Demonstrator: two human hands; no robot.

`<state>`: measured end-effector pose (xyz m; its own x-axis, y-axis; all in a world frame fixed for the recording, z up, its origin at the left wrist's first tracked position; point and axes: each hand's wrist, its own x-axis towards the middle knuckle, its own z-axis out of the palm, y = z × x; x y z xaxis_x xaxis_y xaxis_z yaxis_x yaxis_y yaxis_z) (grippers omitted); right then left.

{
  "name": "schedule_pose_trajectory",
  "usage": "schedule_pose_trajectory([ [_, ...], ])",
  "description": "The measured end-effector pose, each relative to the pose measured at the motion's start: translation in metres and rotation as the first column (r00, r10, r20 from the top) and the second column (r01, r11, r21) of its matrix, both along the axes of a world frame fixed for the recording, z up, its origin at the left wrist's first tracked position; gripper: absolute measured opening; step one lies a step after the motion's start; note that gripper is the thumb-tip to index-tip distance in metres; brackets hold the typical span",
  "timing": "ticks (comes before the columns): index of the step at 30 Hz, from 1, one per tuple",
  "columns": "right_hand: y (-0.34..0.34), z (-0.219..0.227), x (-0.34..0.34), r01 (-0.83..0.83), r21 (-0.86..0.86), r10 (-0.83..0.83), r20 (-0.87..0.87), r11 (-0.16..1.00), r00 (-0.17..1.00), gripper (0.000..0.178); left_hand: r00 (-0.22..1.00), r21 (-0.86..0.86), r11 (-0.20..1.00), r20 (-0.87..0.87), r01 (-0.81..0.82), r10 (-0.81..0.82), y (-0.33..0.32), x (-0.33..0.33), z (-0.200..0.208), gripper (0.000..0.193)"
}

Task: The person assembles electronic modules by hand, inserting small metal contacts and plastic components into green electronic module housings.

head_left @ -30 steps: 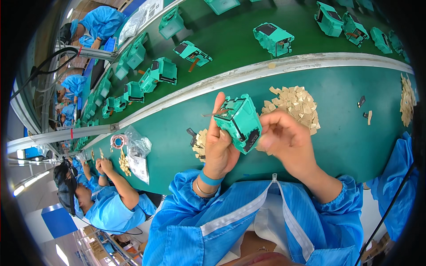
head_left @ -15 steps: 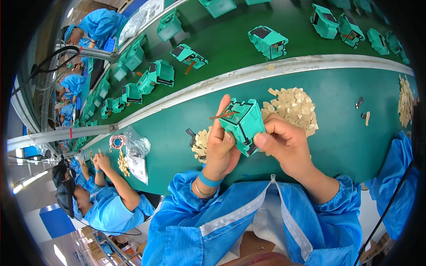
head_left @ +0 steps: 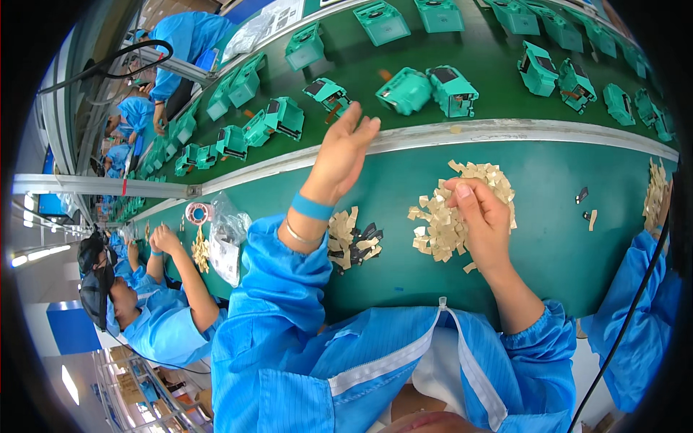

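Note:
My left hand reaches over the metal rail at the belt's edge, fingers stretched out and holding nothing. Just beyond its fingertips a green plastic housing, smeared by motion, lies on the dark green belt beside another green housing with a black part on top. Above a heap of small tan paper-like pieces, my right hand has its thumb and fingers pinched together. Whatever may be between those fingertips is too small to make out.
Tan strips mixed with small black parts lie on the green worktable near my left forearm. Several green housings line the belt. A tape roll and plastic bag sit at left, near a co-worker. Another blue sleeve is at right.
The green housing has left both hands and is now on the belt. My left hand moved up and away to the rail, opening; my right hand moved onto the tan heap.

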<state>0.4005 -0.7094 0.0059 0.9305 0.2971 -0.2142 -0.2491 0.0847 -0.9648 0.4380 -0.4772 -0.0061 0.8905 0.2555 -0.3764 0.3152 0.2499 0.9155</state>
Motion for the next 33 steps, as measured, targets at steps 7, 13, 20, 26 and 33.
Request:
schedule_pose_trajectory([
  [7,-0.002,-0.002,0.005,0.049,-0.026,-0.048,0.060,0.998,0.997,0.022,0.938,0.807,0.506,-0.162,0.305,-0.308,0.016,-0.092,0.053,0.026],
  [13,0.001,-0.016,0.001,0.011,-0.076,-0.001,0.125,0.997,0.992,0.019,0.911,0.947,0.217,-0.140,0.238,-0.388,0.001,-0.129,0.037,0.027],
  [20,-0.003,-0.021,0.001,-0.006,-0.095,0.022,0.164,0.996,0.986,0.015,0.941,0.942,0.238,-0.162,0.237,-0.295,0.001,-0.113,0.009,0.021],
  [26,-0.005,-0.021,-0.001,-0.051,-0.109,0.070,0.179,0.993,0.981,0.013,0.947,0.719,0.620,-0.282,0.314,-0.154,-0.003,-0.113,0.025,0.010],
  [33,0.000,-0.015,-0.009,-0.198,-0.027,0.198,0.011,0.980,0.980,0.013,0.996,0.324,0.944,-0.079,0.062,-0.038,-0.026,-0.113,0.038,0.027],
])
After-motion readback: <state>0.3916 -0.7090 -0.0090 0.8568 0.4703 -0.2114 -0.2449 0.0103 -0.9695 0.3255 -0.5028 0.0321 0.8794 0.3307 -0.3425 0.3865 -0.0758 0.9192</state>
